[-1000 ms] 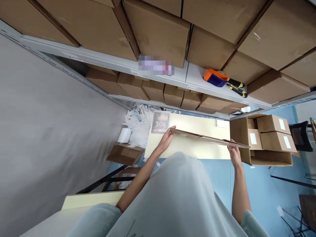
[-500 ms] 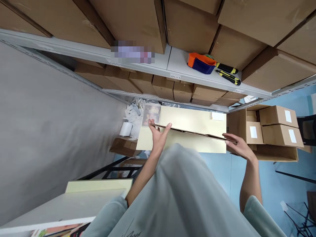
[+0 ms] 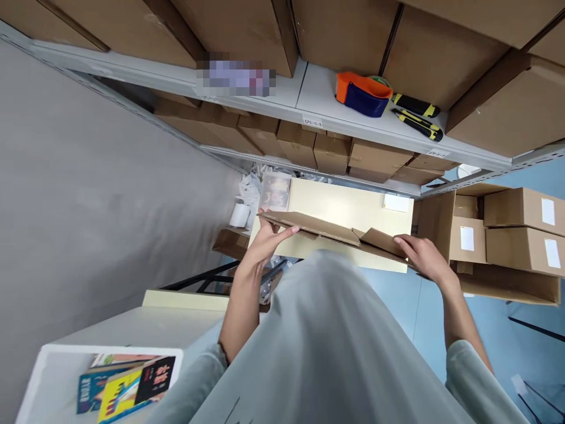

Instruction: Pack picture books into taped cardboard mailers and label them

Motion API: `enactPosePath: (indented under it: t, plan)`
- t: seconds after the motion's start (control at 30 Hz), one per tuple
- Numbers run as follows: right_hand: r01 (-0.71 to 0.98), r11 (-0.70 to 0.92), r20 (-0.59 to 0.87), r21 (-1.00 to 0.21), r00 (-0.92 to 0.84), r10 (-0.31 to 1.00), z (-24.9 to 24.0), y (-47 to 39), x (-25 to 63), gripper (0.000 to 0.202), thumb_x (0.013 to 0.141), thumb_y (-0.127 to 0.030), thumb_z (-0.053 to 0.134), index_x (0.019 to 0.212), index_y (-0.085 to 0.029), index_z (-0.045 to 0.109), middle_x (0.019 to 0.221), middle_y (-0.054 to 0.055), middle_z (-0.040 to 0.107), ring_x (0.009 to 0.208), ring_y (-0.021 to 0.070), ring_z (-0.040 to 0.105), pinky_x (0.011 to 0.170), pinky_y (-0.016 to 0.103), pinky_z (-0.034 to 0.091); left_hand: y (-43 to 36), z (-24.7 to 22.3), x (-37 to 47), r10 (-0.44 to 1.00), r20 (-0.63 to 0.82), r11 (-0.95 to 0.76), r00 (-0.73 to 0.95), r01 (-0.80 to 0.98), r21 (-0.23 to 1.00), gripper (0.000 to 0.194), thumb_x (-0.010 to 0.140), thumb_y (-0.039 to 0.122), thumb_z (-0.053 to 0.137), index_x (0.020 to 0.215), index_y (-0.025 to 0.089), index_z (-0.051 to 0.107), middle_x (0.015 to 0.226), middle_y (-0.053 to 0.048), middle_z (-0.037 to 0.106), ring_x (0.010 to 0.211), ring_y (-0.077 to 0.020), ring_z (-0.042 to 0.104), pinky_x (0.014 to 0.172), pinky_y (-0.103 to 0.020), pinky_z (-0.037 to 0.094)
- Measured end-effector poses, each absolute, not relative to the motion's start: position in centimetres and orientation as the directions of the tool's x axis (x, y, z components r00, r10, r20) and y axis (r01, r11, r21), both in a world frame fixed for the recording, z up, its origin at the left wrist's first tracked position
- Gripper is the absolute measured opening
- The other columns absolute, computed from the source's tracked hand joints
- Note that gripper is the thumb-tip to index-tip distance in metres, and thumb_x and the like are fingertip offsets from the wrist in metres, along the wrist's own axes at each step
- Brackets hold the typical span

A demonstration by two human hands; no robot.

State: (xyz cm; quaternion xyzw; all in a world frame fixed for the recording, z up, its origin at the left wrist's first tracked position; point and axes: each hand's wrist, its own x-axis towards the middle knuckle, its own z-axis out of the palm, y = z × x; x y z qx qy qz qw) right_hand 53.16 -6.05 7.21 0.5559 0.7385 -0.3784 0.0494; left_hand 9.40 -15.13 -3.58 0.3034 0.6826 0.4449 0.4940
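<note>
Above the cream table [image 3: 339,197], folded cardboard [image 3: 318,225] is held in the air. Nearly edge-on half a second earlier, it now presents a broad face, with a flap [image 3: 383,240] raised toward its right end. Its long axis runs left to right, the right end slanting closer to the table's front edge. The person's left hand [image 3: 265,240] grips one end; the right hand [image 3: 426,257] grasps the other, beside the flap.
</note>
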Motion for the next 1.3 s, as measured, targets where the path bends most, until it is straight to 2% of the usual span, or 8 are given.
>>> enactPosePath:
  t: [0.17,0.3,0.43,0.63,0.8,0.93,1.07,1.3]
  plan:
    - [0.888,0.368,-0.492,-0.277,-0.46,0.739,6.3,-6.7,52.0,0.031,0.11,-0.049,0.057,0.095,-0.025,0.071,0.073,0.006,0.074,0.068,0.0255,0.07,0.063,0.03,0.034,-15.5,-2.7,9.7,0.887,-0.378,0.363,-0.264,-0.106,0.926,0.125,0.082,0.044,0.088,0.176,0.033,0.006,0.162,-0.015,0.057,0.154,-0.0294,0.053,0.133,-0.05,0.039]
    - [0.858,0.337,-0.504,-0.388,-0.503,0.702,5.8,-7.4,51.6,0.04,0.11,-0.053,0.052,0.08,-0.028,0.059,0.062,0.0,0.062,0.061,0.0217,0.06,0.061,0.03,0.03,-16.0,-2.1,9.7,0.905,-0.35,0.332,-0.242,-0.112,0.937,0.117,0.077,0.042,0.089,0.172,0.033,0.021,0.159,-0.013,0.058,0.153,-0.0291,0.052,0.13,-0.048,0.042]
    - [0.847,0.207,-0.474,-0.49,-0.458,0.752,6.5,-8.5,51.0,0.054,0.109,-0.067,0.042,0.072,-0.028,0.049,0.055,-0.003,0.049,0.053,0.0189,0.046,0.058,0.03,0.031,-16.3,-1.5,9.2,0.883,-0.412,0.393,-0.225,-0.125,0.911,0.086,0.08,0.037,0.075,0.159,0.026,0.043,0.141,-0.011,0.069,0.13,-0.0288,0.067,0.113,-0.046,0.056]
    - [0.916,-0.05,-0.148,-0.398,-0.01,0.989,8.1,-10.0,49.0,0.046,0.106,-0.063,0.044,0.076,-0.028,0.051,0.052,-0.003,0.046,0.048,0.0185,0.042,0.057,0.032,0.033,-15.6,1.5,9.7,0.942,-0.293,0.326,-0.162,0.244,0.914,0.064,0.084,0.03,0.055,0.146,0.017,0.064,0.107,-0.006,0.076,0.097,-0.0253,0.07,0.096,-0.037,0.057]
    - [0.951,-0.124,-0.065,-0.283,0.11,0.992,8.8,-10.6,46.9,0.036,0.107,-0.044,0.038,0.087,-0.023,0.059,0.06,0.004,0.057,0.053,0.0228,0.053,0.059,0.033,0.031,-15.6,5.6,11.3,0.944,-0.283,0.326,-0.168,0.603,0.728,0.063,0.097,0.031,0.052,0.159,0.023,0.062,0.062,0.003,0.058,0.059,-0.0229,0.058,0.077,-0.033,0.05]
    - [0.958,-0.139,-0.139,-0.249,0.107,0.984,7.9,-11.7,45.6,0.034,0.108,-0.038,0.04,0.09,-0.021,0.062,0.069,0.008,0.064,0.062,0.0243,0.059,0.062,0.033,0.032,-15.6,6.8,11.6,0.957,-0.119,0.269,-0.263,0.663,0.699,0.054,0.104,0.035,0.052,0.155,0.025,0.067,0.083,-0.004,0.074,0.077,-0.0281,0.07,0.086,-0.034,0.05]
    - [0.953,-0.175,-0.227,-0.247,0.119,0.967,6.0,-12.3,44.6,0.03,0.109,-0.032,0.041,0.096,-0.019,0.064,0.079,0.01,0.068,0.069,0.0244,0.061,0.065,0.033,0.034,-15.4,5.7,11.0,0.97,-0.1,0.225,-0.222,0.66,0.717,0.051,0.107,0.036,0.051,0.154,0.027,0.067,0.114,-0.009,0.079,0.097,-0.0331,0.073,0.096,-0.038,0.052]
    - [0.942,-0.177,-0.083,-0.285,0.159,0.984,4.9,-14.1,41.5,0.051,0.115,-0.049,0.035,0.135,-0.014,0.066,0.119,0.017,0.066,0.074,0.0212,0.062,0.061,0.031,0.033,-17.5,3.8,10.4,0.983,-0.114,0.184,-0.145,0.808,0.56,0.063,0.107,0.037,0.053,0.169,0.027,0.049,0.108,-0.01,0.065,0.072,-0.0246,0.065,0.078,-0.036,0.056]
